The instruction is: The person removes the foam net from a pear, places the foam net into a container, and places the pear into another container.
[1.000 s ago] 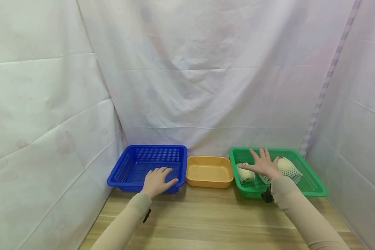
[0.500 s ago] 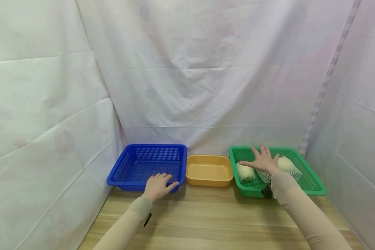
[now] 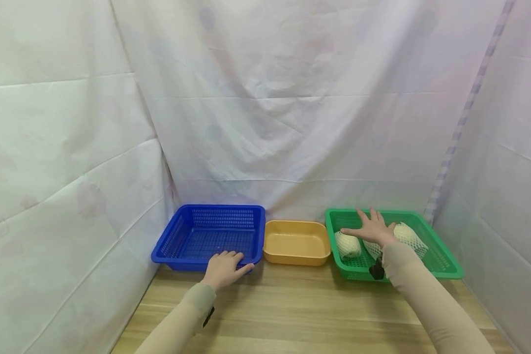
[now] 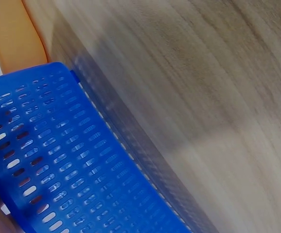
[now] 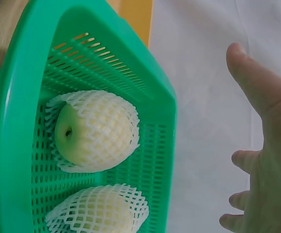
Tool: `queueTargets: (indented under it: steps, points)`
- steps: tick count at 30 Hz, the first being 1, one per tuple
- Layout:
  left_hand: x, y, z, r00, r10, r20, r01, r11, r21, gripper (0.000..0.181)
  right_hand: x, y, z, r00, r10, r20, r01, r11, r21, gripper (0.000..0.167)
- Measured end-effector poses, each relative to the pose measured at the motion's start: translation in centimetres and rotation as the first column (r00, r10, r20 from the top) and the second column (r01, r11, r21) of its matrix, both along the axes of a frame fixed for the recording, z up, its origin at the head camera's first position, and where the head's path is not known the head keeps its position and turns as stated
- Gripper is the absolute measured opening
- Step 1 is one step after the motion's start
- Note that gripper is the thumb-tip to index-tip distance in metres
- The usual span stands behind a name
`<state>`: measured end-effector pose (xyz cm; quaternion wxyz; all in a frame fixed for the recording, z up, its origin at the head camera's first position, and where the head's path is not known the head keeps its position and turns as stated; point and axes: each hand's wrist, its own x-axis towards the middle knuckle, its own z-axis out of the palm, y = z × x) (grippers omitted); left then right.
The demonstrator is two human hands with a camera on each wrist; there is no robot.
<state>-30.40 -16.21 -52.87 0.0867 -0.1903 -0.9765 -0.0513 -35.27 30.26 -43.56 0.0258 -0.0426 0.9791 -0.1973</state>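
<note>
My right hand (image 3: 373, 231), fingers spread, hovers over the green basket (image 3: 447, 263) and holds nothing. Below it lie three pale yellow-green fruits in white foam nets, apples or pears by their look. The left fruit (image 3: 348, 245) shows well, the middle fruit (image 3: 371, 248) is partly covered by the hand, and the right fruit (image 3: 408, 237) sits just beyond it. In the right wrist view, one fruit (image 5: 99, 131) shows its stem hollow. My left hand (image 3: 223, 269) is at the front rim of the blue basket (image 3: 203, 265), thumb stretched out; whether it touches the rim I cannot tell.
Between the two baskets stands a shallow orange-yellow tray (image 3: 296, 260). All three containers line the back of the wooden table (image 3: 301, 305). White cloth (image 3: 292, 137) hangs behind and at both sides.
My left hand has drawn back a little toward the front rim of the blue basket. My right hand has shifted only slightly; the fruits lie as before.
</note>
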Motion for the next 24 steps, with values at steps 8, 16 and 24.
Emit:
queueTargets:
  steps: [8, 16, 24]
  points:
    - [0.0, -0.1, -0.5, 1.0, 0.002, -0.005, -0.002, 1.0, -0.012, 0.066, -0.7, -0.2, 0.0, 0.998, 0.015, 0.053, -0.015, 1.0, 0.012, 0.108]
    - [-0.2, -0.2, -1.1, 1.0, -0.015, -0.028, 0.015, 1.0, 0.0, 0.069, -1.6, -0.5, 0.0, 0.991, 0.02, 0.133, -0.019, 1.0, -0.005, 0.104]
    - [-0.2, -0.2, -1.5, 0.999, -0.01, -0.05, 0.011, 1.0, 0.024, 0.061, -2.5, -0.5, -1.1, 0.965, 0.025, 0.26, -0.01, 0.998, -0.059, 0.104]
